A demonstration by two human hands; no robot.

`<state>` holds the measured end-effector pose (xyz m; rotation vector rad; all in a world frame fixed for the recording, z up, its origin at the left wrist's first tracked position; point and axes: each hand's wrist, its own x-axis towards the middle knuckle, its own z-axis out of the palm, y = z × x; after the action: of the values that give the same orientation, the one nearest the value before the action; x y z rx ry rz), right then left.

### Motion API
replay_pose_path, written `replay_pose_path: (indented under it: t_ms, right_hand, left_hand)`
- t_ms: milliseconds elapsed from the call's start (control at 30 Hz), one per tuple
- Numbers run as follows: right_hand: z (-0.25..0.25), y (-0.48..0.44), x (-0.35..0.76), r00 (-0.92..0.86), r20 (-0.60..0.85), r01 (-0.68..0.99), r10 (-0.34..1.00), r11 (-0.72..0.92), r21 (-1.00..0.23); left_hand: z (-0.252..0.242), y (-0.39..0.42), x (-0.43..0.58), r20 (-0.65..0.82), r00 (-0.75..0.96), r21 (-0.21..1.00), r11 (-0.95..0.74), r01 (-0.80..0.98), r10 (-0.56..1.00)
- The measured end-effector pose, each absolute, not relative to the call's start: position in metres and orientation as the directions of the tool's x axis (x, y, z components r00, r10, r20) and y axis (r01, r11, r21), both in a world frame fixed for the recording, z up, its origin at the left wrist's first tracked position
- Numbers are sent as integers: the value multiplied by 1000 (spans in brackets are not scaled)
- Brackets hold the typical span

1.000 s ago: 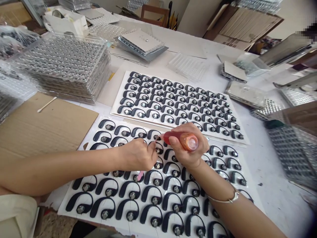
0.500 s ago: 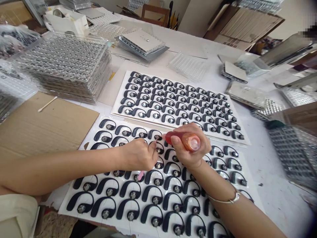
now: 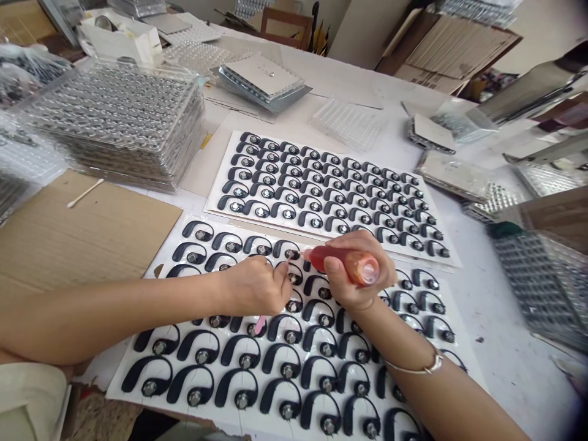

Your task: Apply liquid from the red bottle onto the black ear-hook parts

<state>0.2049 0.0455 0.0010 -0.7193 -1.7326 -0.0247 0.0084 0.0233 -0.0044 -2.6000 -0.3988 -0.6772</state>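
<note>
Right hand [image 3: 356, 297] was wrapped around a tilted red bottle [image 3: 337, 256] over the near sheet [image 3: 250, 419], left hand [image 3: 257, 285] pinching a pink stick [image 3: 260, 324]; cluttered white desk [image 3: 478, 297], 1 wooden chair [image 3: 288, 18] behind.

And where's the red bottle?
The bottle is just right of centre in the head view, in the right hand, its tip near the left hand.

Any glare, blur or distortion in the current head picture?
All head view: glints on the tall stack of clear plastic trays; near the right edge, the dark grey patterned stack smeared and stretched; bottom right corner dark; near centre, the red plastic bottle comparatively sharp.
</note>
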Motion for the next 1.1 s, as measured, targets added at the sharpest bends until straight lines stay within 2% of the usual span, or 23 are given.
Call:
replay_pose_path:
  t_ms: [333, 800, 1100]
  right_hand:
    - [-3, 43, 206, -133, 860, 471, 492, 795, -382]
    - [-4, 44, 206, -119, 878, 473, 464, 803, -361]
    - [-6, 45, 205, -120, 881, 479, 458, 804, -352]
  left_hand:
    - [-4, 23, 9, 522, 837, -328, -867, 375, 164]
    - [-6, 24, 7, 474, 865, -345, -870, 353, 163]
    - [-6, 24, 8, 499, 851, -333, -869, 366, 167]
